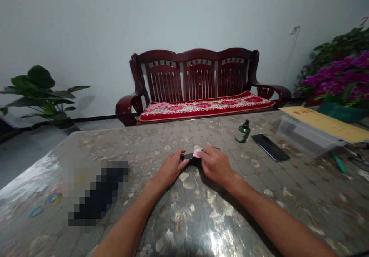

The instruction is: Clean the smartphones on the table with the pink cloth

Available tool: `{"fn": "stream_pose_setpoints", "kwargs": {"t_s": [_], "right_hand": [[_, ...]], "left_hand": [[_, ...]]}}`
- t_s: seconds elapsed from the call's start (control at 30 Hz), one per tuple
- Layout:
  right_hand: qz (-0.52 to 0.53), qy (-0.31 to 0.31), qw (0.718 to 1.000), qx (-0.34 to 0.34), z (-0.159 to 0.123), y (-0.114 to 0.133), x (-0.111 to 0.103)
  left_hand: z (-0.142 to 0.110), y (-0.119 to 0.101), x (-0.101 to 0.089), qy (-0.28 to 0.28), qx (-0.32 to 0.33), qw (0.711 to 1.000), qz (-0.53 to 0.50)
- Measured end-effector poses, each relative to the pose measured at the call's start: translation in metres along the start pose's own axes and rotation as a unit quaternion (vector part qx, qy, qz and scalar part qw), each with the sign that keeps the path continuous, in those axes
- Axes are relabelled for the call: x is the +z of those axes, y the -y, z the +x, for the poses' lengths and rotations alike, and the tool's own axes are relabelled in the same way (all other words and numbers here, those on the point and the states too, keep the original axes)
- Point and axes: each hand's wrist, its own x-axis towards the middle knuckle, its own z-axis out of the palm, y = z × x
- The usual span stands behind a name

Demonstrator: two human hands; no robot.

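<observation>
My left hand (172, 166) grips the left end of a slim black object (188, 156), thumb on the near side and fingers on the far side. It sits low over the middle of the table, and its exact kind is unclear. Closed in a pinch, my right hand (216, 163) holds a small soft pink piece, perhaps cloth (197, 153), against the black object's top. My right hand hides much of the black object; a dark tip shows beyond the knuckles.
On the patterned table cover (161, 230) stand a green spray bottle (243, 132), a black phone (270, 147) and a clear plastic box (308, 136) to the right. Colourful bands (53, 198) lie left, beside a blurred-out dark patch. A wooden bench (198, 76) is behind the table.
</observation>
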Motion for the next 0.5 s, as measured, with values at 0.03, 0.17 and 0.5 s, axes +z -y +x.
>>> {"fn": "stream_pose_setpoints", "kwargs": {"t_s": [0.03, 0.17, 0.5], "right_hand": [[0.044, -0.049, 0.997, 0.03, 0.002, -0.01, -0.001], [0.321, -0.294, 0.873, 0.219, 0.018, -0.053, 0.01], [0.641, -0.305, 0.612, 0.348, 0.037, -0.076, 0.054]], "left_hand": [[0.0, 0.0, 0.0, 0.002, -0.002, 1.0, 0.003], [0.001, 0.0, -0.001, 0.007, -0.005, 1.0, 0.012], [0.0, -0.001, -0.001, 0.02, -0.007, 0.999, 0.048]]}}
